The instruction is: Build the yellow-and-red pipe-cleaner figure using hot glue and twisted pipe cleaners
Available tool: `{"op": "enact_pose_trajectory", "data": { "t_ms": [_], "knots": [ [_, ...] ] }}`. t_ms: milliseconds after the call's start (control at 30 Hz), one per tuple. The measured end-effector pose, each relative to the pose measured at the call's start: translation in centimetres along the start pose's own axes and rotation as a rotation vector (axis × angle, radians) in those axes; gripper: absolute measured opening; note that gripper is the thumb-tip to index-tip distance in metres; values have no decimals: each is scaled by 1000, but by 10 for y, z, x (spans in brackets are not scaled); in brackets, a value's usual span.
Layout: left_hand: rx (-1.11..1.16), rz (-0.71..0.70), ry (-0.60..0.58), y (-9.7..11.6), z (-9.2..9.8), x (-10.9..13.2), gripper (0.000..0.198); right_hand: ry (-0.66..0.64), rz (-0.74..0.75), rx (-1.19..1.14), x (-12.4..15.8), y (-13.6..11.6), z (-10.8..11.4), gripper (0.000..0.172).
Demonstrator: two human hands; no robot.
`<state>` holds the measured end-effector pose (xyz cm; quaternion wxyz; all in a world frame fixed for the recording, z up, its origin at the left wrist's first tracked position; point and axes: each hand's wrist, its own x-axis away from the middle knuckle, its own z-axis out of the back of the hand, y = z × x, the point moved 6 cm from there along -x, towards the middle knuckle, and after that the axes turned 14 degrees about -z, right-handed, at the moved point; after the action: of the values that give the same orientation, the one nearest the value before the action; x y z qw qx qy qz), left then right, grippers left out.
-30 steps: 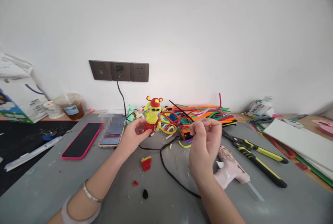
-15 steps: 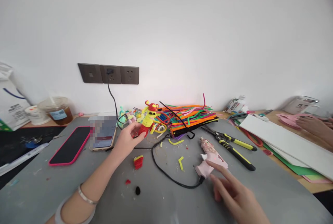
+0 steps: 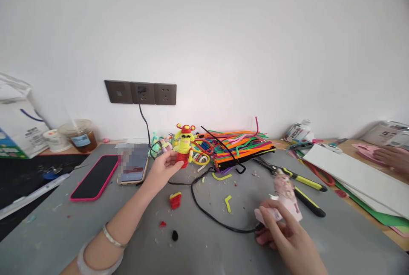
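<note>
A small red and yellow pipe-cleaner figure (image 3: 184, 145) with a red hat stands upright in my left hand (image 3: 164, 167), pinched at its red lower part. My right hand (image 3: 284, 232) has its fingers around the handle of a pale pink glue gun (image 3: 292, 204), whose nozzle end points away from me beside the pliers (image 3: 306, 196). A black cord (image 3: 220, 224) runs from the gun's handle across the grey mat. Between my hands lie a red and yellow piece (image 3: 175, 200), a bent yellow pipe-cleaner bit (image 3: 227, 203) and a black oval piece (image 3: 174, 235).
A bundle of coloured pipe cleaners (image 3: 243, 151) lies against the wall. On the left are a pink-cased phone (image 3: 95, 178), another phone (image 3: 132, 164) and a drink cup (image 3: 78, 135). White boards (image 3: 358, 181) lie right, near another person's hand (image 3: 393, 157).
My right hand has closed around the glue gun's handle, and the gun has turned and shifted right. The figure in my left hand has turned more upright and faces me. The view has shifted slightly.
</note>
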<state>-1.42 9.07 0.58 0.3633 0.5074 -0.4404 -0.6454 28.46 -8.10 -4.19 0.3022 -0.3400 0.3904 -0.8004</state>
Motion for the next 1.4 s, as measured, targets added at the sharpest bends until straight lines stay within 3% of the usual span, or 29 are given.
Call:
{"op": "enact_pose_trajectory", "data": {
  "t_ms": [133, 300, 367, 467, 567, 700, 767, 800, 900, 967, 1200, 1400],
  "knots": [
    [-20, -25, -1, 1, 0, 1, 36, 101, 163, -123, 5, 0, 8, 45],
    [-89, -91, 2, -1, 3, 1, 33, 237, 536, 58, 18, -29, 12, 28],
    [-165, -118, -1, 0, 4, 1, 31, 221, 648, 92, 25, -42, 9, 24],
    [-299, -146, -10, 4, 6, 2, 29, 82, 755, 5, 33, -59, -1, 16],
    [-394, -146, -23, 8, 7, 3, 28, -115, 681, -234, 37, -67, -15, 13],
    [-467, -154, -97, 12, 5, 3, 23, -311, 382, -529, 27, -61, -35, 39],
    [-534, -155, -120, 14, 7, 3, 24, -377, 320, -579, 20, -58, -42, 51],
    [-582, -151, -128, 14, 8, 3, 25, -401, 305, -585, 16, -57, -44, 48],
    [-715, -128, -179, 15, 9, 4, 27, -448, 284, -606, 6, -55, -48, 30],
    [-728, -102, -225, 14, 8, 5, 26, -473, 258, -627, 3, -53, -50, 31],
    [-252, 78, -225, 4, 7, 6, 31, -487, 230, -633, -4, -42, -54, 33],
    [-213, 203, -156, -8, 12, 7, 38, -460, 231, -635, -9, -39, -53, 32]
  ]
}}
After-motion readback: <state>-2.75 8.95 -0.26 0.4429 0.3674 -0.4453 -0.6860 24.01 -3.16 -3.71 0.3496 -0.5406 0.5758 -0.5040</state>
